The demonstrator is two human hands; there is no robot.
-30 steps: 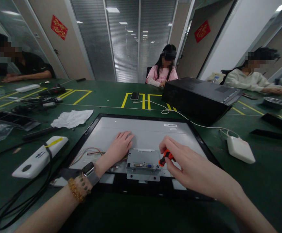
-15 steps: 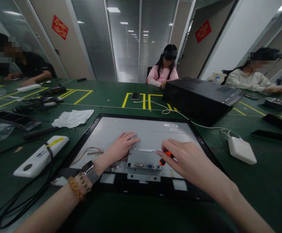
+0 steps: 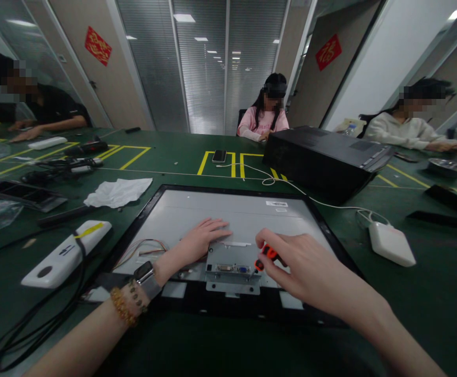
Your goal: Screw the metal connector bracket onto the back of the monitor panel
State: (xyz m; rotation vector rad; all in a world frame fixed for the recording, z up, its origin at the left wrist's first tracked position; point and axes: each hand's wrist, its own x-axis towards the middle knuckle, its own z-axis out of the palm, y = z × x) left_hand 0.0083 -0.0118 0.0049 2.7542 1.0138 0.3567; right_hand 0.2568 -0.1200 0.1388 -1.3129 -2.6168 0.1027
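Note:
A monitor (image 3: pixel 197 209) lies face down on the green table, its grey metal back up inside a black frame. A small metal board cover (image 3: pixel 233 263) with video ports sits at its near edge. My left hand (image 3: pixel 202 240) lies flat on the grey back, fingers stretched toward the cover's far edge. My right hand (image 3: pixel 297 262) is closed round an orange-handled screwdriver (image 3: pixel 267 255), whose tip points down at the cover's right side. Thin coloured wires (image 3: pixel 147 246) run out from under my left wrist.
A white oblong device (image 3: pixel 65 254) with a black cable lies at left, a crumpled white cloth (image 3: pixel 117 191) behind it. A black computer case (image 3: pixel 325 157) and a white adapter (image 3: pixel 391 244) with its cord sit at right. Three people sit around the table.
My left hand has slid right along the grey back toward the cover. My right hand has shifted its grip on the screwdriver slightly and stays at the cover's right side.

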